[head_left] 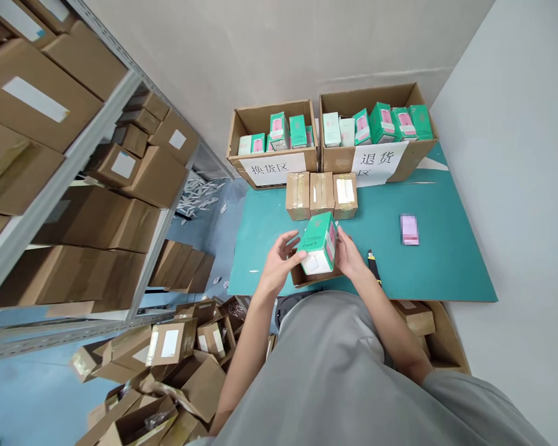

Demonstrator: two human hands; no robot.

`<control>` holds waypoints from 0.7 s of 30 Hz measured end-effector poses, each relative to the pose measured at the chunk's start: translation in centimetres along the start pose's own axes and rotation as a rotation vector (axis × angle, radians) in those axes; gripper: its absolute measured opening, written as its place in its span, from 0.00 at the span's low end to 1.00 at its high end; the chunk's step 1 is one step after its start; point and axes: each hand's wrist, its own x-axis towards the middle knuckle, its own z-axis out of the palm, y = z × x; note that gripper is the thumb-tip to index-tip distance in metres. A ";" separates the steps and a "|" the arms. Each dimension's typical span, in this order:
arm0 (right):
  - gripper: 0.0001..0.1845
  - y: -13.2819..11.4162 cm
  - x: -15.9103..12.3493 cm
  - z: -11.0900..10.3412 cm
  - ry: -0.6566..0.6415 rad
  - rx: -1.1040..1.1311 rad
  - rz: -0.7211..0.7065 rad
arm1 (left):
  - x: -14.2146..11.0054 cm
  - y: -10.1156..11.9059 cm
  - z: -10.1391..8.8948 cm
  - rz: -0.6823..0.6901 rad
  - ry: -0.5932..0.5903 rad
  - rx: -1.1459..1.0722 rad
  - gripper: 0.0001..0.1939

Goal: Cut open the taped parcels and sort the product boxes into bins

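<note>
1. Both hands are closed lightly about a green, white and pink cardboard box, held tilted above the near edge of the teal tabletop. Clock bearings below run from this box, 12 towards the far wall.
2. Left hand: at 9 o'clock, thumb against the box's near-left edge, other fingers curved along its left side.
3. Right hand: at 3 o'clock, fingers against the pinkish side.
4. Small open brown cardboard carton: directly below the box, partly hidden by it.
5. Three small taped brown cardboard boxes: 12 o'clock, side by side in a row.
6. Large open brown carton with a white lettered sign: 11 o'clock, holding green and white boxes. A wider open brown carton, also signed, stands at 1 o'clock with similar contents.
7. Black-and-yellow utility knife: between 3 and 4 o'clock, near the right forearm. Blurred pink rectangular item: 3 o'clock, farther out.
8. Grey metal shelving, loaded with brown cartons: 9 to 10 o'clock. Heap of opened cartons: 8 o'clock, on the floor.
</note>
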 end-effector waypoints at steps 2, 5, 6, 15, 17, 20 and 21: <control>0.32 -1.2 1.0 0.4 0.070 0.058 -0.114 | -0.7 -1.9 -1.0 -0.151 -0.020 -0.089 0.32; 0.36 -3.2 2.1 1.1 0.056 0.111 -0.203 | -1.5 -4.1 -0.9 -0.243 -0.049 -0.170 0.31; 0.38 -3.8 2.3 1.4 0.030 0.101 -0.207 | -1.7 -4.4 -0.6 -0.209 -0.031 -0.166 0.31; 0.44 -4.1 4.0 3.0 -0.039 0.182 -0.125 | -3.4 -2.5 3.0 0.164 0.226 0.121 0.35; 0.42 -3.8 4.3 2.9 -0.036 0.214 -0.111 | -3.4 -2.5 2.9 0.170 0.218 0.164 0.33; 0.37 -3.5 4.3 2.2 -0.040 0.196 -0.132 | -2.9 -2.9 2.2 0.138 0.184 0.152 0.32; 0.36 -3.4 4.1 1.9 -0.042 0.169 -0.150 | -2.7 -3.1 1.9 0.115 0.174 0.117 0.32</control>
